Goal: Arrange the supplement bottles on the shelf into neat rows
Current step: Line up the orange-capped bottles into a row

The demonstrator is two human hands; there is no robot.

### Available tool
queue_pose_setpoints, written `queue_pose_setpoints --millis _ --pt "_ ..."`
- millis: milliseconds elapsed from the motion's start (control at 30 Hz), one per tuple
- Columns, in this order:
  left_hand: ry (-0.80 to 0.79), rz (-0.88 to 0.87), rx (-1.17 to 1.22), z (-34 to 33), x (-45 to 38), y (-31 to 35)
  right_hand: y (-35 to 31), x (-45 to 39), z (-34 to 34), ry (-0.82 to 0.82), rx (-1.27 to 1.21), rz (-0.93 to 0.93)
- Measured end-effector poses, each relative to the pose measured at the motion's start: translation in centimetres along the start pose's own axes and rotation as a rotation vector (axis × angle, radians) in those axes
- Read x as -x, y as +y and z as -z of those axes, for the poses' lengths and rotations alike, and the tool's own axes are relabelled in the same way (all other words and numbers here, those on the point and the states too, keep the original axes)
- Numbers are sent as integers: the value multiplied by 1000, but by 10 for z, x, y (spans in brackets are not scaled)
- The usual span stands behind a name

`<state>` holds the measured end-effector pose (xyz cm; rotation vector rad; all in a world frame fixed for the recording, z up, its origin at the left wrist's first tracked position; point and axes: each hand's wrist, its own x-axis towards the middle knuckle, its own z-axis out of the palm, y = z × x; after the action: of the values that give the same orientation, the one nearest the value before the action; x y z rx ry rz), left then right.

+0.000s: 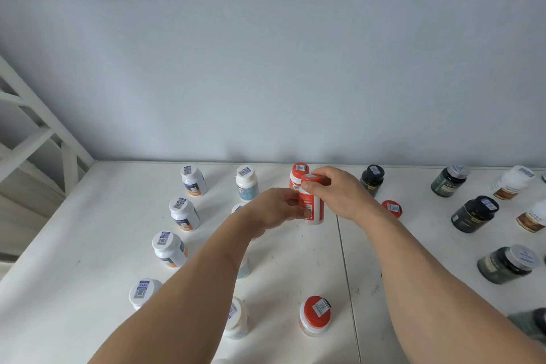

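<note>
Both my hands hold one red-capped white bottle [313,210] upright just above the white shelf [103,245]. My right hand [339,192] grips its red cap from the right. My left hand [274,210] pinches its lower body from the left. Right behind it stands another red-capped bottle [298,171] near the back wall. A third red-capped bottle [315,315] stands near the front, and a red cap [392,208] shows behind my right wrist. White-capped bottles form a column at left, such as one [183,214]. A second column starts at a white bottle [246,183], partly hidden by my left arm.
Dark bottles [372,180] [474,214] and brown-labelled white ones [512,182] stand scattered on the right. A dark bottle [506,264] lies tilted there. A seam [345,269] splits the shelf surface. White frame bars [44,133] rise at left; a grey wall backs the shelf.
</note>
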<state>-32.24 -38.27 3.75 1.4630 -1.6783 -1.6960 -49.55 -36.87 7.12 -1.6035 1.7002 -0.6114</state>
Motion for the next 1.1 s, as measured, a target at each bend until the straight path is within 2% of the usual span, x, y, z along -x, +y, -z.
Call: queue_pose_setpoints --millis 133,200,333,433,667,967,1100 --pt "32 -15 -110 1 -4 0 3 -1 0 -3 7 2" --pt "57 -47 -330 2 -4 5 5 -1 -1 -4 2 2" --pt "149 -105 -959 2 -1 13 13 0 -8 -44 -47 -37" --pt "171 -128 -1165 3 -2 8 21 2 -17 -60 -98 -60" --pt "187 -177 -1243 1 -2 -4 31 13 -35 -96 -89 -98" --pt "208 -183 -1162 3 -7 1 30 10 -32 -144 -51 -101" --pt "268 -148 -1082 12 -15 10 18 -10 -17 15 -103 -50"
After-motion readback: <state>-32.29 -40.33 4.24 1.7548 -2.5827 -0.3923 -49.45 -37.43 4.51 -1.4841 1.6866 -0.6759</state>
